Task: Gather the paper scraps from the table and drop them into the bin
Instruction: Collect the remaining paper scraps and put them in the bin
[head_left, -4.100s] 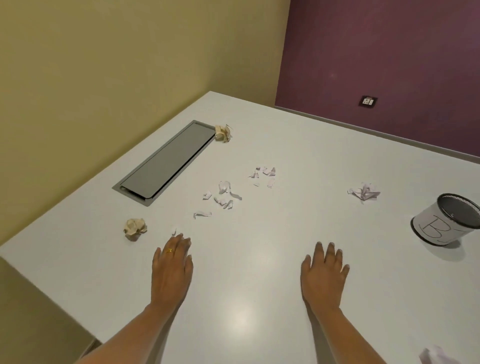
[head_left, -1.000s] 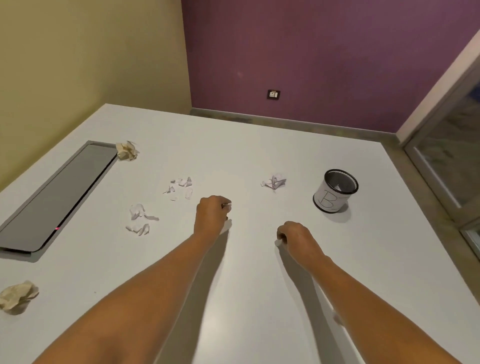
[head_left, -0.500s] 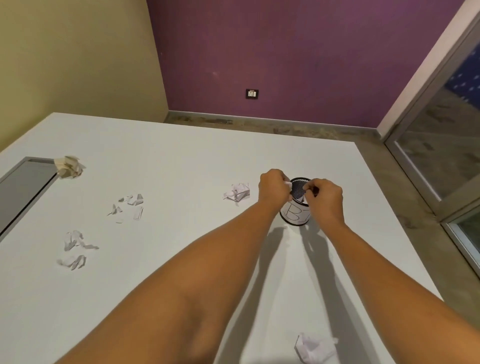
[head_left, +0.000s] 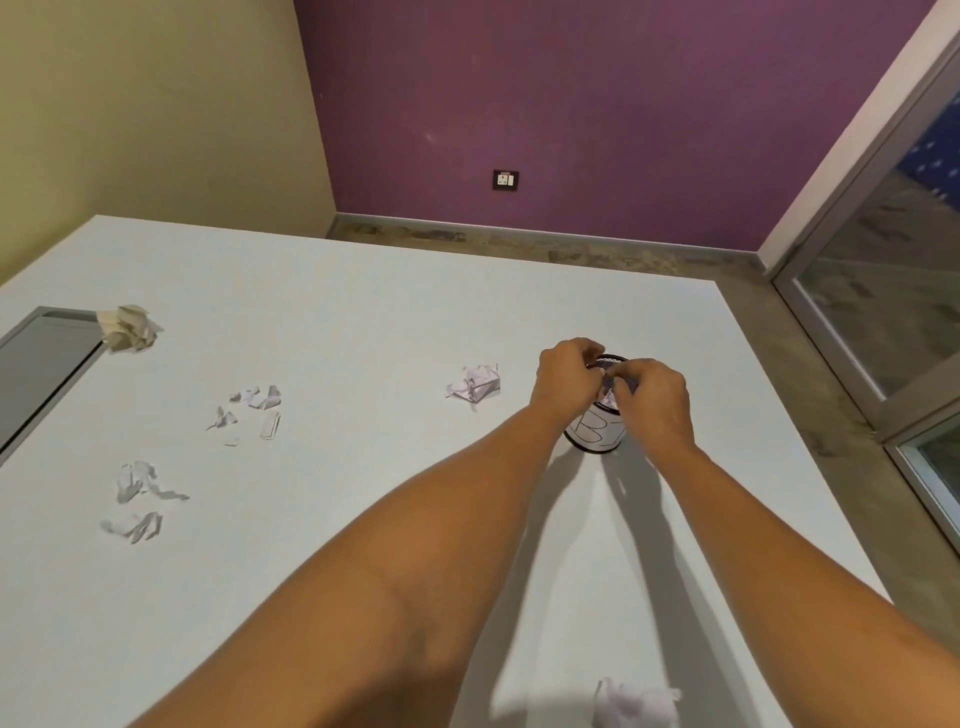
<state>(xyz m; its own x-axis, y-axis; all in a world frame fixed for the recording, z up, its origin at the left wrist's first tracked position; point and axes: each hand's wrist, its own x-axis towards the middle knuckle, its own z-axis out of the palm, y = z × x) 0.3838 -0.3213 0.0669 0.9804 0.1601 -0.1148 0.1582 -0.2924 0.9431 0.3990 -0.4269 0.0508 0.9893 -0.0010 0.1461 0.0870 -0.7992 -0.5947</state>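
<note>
1. Crumpled white paper ball (head_left: 634, 701): lay on the white table (head_left: 311, 561) at its near edge, between my two forearms. It was partly cut off by the frame.

2. Nearest pile of torn white paper scraps (head_left: 136, 526) and second pile of torn white scraps (head_left: 141, 480): lay loose on the table's left side, one just beyond the other. Both were well apart from the bin.

3. Small round black mesh bin (head_left: 595, 436): stood upright on the table, right of centre.
   - Contents: a bit of white paper (head_left: 607, 402) showed inside the mouth. I could not tell what else it held.
   - Writing: a white paper label was wrapped round the wall with a large hand-drawn "B". The strokes after it were hidden behind my right wrist.

4. My left hand (head_left: 563, 382): was over the bin's left rim, fingers curled in.

5. My right hand (head_left: 657, 402): was over the mouth and right rim, fingers curled in, covering much of the opening. The fingertips of both hands met above the mouth. I could not tell whether either pinched a scrap.

6. Third pile of small white scraps (head_left: 254, 408): lay left of centre.

7. Crumpled white sheet (head_left: 474, 383): lay just left of my left hand, near the bin but apart from it.

8. Beige crumpled paper wad (head_left: 130, 327): sat at the far corner of the grey recessed panel (head_left: 41, 374) set into the table's left side.

9. Black-framed wall socket (head_left: 505, 180): was low on the purple wall. Its markings were too small to read.
</note>
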